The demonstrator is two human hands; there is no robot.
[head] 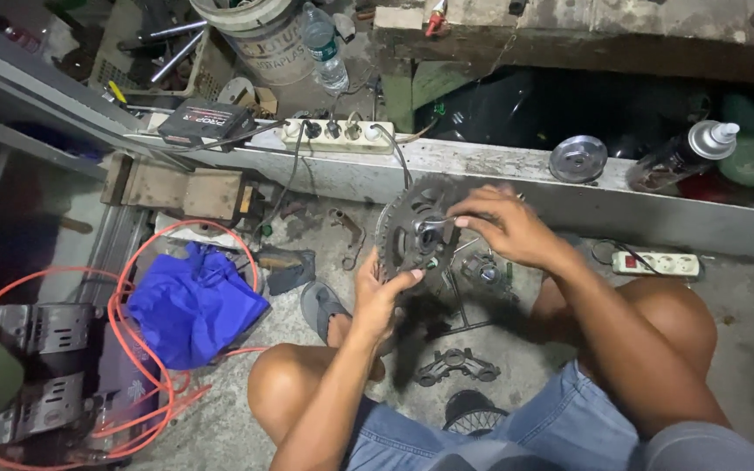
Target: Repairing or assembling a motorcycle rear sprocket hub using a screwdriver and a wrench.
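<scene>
While we crouch on the concrete floor [743, 349], our left hand [380, 296] has its fingers curled around the lower edge of a toothed sprocket [412, 231], holding it upright just above our knees. Our right hand [503, 228] reaches over from the other side, its fingers pinched on a shiny metal piece [429, 228] at the sprocket's hub. Nearby lie a blue cloth [192, 305] ringed by an orange hose [124, 349], a white power strip [338, 135] on the ledge, and a spray can [682, 157].

concrete floor [748, 349], blue cloth [192, 305], orange hose [137, 262]
</scene>
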